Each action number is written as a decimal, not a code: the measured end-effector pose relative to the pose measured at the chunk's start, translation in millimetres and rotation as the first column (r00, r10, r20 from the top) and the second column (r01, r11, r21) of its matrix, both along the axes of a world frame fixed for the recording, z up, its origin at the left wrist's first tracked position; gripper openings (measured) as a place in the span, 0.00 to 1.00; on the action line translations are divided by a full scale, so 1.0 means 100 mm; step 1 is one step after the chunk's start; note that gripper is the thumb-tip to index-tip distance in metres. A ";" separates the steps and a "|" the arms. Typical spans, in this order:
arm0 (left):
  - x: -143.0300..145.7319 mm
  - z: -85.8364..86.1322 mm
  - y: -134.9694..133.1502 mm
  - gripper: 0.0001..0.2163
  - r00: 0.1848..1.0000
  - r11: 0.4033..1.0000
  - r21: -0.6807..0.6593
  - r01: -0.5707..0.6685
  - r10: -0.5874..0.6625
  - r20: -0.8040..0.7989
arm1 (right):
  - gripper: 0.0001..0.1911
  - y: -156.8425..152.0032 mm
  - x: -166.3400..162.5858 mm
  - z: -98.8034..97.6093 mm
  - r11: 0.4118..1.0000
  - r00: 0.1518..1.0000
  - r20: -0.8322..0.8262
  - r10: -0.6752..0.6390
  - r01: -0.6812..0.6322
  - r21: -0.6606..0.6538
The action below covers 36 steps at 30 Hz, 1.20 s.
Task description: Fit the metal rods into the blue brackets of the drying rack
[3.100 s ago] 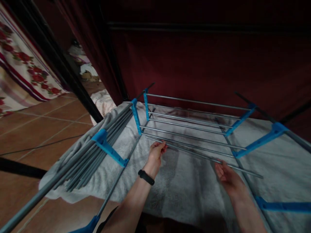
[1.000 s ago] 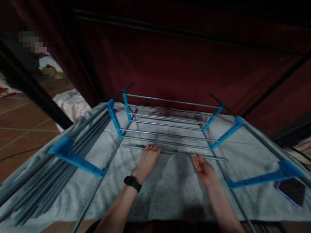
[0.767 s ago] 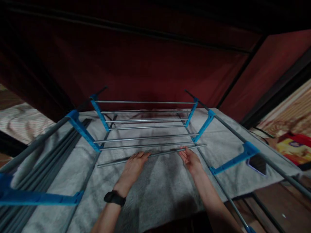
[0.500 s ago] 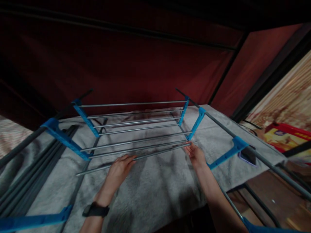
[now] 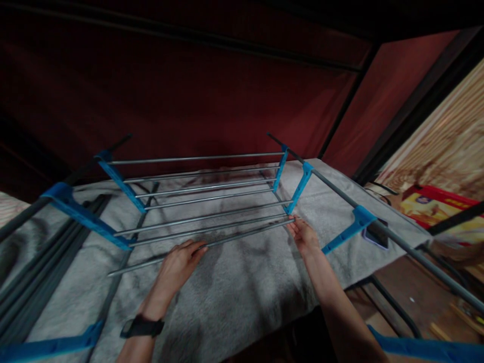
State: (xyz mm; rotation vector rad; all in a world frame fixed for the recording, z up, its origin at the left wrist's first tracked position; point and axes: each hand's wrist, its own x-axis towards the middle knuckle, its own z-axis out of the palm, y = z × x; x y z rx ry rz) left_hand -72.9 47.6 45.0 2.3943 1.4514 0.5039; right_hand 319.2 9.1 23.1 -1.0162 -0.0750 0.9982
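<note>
A thin grey metal tube (image 5: 242, 235) slants over the cloth between my hands. My left hand (image 5: 180, 259), wearing a dark wristband (image 5: 141, 327), is closed around the tube left of its middle. Near the tube's right end, the fingers of my right hand (image 5: 304, 236) pinch it, close to the lower end of a blue plastic bracket (image 5: 300, 189). Behind the held tube stands a rack frame, where several metal crossbars (image 5: 204, 200) run between blue brackets on the left and right. The tube's left end lies across the frame's lower left side bar (image 5: 120, 267).
Grey cloth (image 5: 242, 297) covers the surface under the frame. Several loose dark tubes (image 5: 56, 262) lie at the left. A phone (image 5: 376, 235) rests beyond the right bracket (image 5: 350, 231). A red and yellow box (image 5: 440, 206) sits farther right. Dark red fabric (image 5: 212, 101) rises behind.
The view has shifted, so the frame appears slightly farther left. Both hands keep hold of the tube; less of its right end shows past my right fingers.
</note>
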 end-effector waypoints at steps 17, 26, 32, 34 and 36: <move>0.16 0.10 -0.09 0.18 0.993 0.999 0.005 -0.042 0.042 -0.114 | 0.11 0.02 -0.47 -0.08 0.985 0.985 -0.034 0.171 -0.171 0.011; 0.29 0.03 -0.14 0.15 0.978 0.999 0.042 -0.004 0.013 -0.206 | 0.12 -0.03 -0.80 -0.11 0.965 0.965 -0.032 0.261 -0.262 -0.018; 0.34 0.01 -0.19 0.16 0.978 0.998 0.069 0.014 0.001 -0.208 | 0.12 -0.03 -0.86 -0.20 0.965 0.968 -0.031 0.251 -0.252 -0.067; 0.35 0.02 -0.20 0.17 0.982 0.996 0.087 0.014 0.003 -0.191 | 0.11 -0.03 -0.84 -0.23 0.963 0.966 -0.041 0.257 -0.259 -0.070; 0.36 0.03 -0.21 0.17 0.983 0.995 0.099 0.002 0.016 -0.184 | 0.10 -0.04 -0.83 -0.25 0.960 0.963 -0.042 0.266 -0.269 -0.074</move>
